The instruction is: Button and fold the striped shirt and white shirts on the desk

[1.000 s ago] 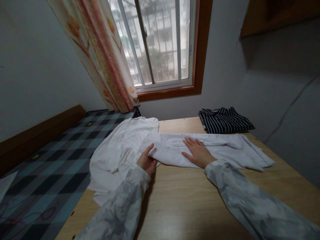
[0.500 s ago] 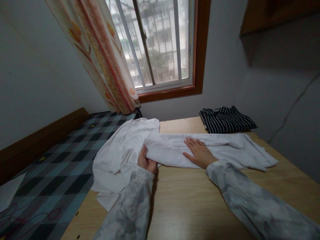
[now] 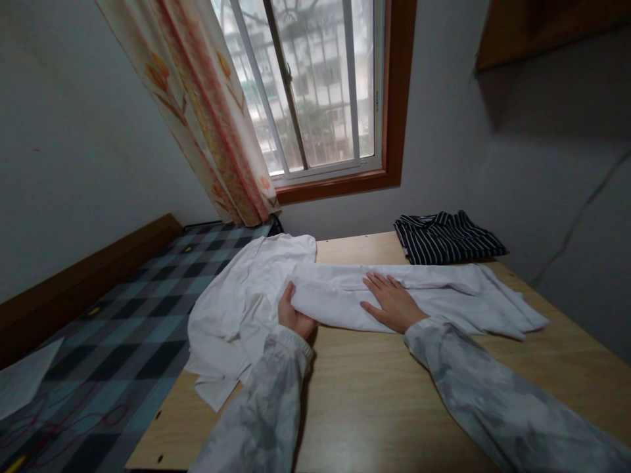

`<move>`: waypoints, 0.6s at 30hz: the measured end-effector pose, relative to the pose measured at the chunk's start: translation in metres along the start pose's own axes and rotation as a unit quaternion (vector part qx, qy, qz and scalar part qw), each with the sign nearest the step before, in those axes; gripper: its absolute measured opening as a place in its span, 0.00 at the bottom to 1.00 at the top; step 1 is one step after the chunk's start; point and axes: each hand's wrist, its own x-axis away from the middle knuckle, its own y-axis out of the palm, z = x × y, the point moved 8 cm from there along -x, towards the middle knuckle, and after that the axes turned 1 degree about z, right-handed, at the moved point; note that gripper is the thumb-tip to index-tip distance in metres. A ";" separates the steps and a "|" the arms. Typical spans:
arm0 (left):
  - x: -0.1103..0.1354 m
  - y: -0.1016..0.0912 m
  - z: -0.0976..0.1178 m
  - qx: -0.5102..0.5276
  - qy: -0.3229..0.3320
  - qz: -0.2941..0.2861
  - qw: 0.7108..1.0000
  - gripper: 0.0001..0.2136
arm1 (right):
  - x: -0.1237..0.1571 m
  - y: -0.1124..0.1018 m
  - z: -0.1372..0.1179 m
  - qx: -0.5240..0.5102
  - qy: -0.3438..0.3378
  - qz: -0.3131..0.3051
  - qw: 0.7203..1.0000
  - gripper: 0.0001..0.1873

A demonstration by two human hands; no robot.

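A white garment lies across the wooden table, its right part folded into a long flat strip and its left part spread loose and wrinkled. My left hand is closed on the strip's left end, thumb on top, the other fingers partly hidden beneath the cloth. Flat on the middle of the strip rests my right hand, its fingers spread. Whether the cloth is a shirt or another piece of clothing I cannot tell.
A folded black-and-white striped shirt lies at the table's back right. To the left is a bed with a checked sheet, bearing a paper and a thin red cord. A curtain hangs by the window.
My left hand has shifted slightly right along with the strip's left end. My right hand stays in place on the cloth.
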 end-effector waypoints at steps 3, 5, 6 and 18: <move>-0.015 -0.004 0.002 0.009 0.003 0.033 0.999 0.19 | 0.000 -0.002 -0.001 0.002 0.001 -0.002 1.000 0.39; -0.020 -0.005 0.006 -0.002 0.014 0.044 0.999 0.19 | -0.001 -0.002 -0.002 0.003 0.002 -0.003 1.000 0.39; -0.021 -0.005 0.009 -0.014 0.024 0.046 0.999 0.19 | -0.001 -0.002 -0.002 0.003 0.003 -0.003 1.000 0.39; -0.005 0.044 0.019 -0.054 0.123 -0.030 0.991 0.13 | -0.001 -0.001 -0.003 0.014 -0.007 -0.005 1.000 0.42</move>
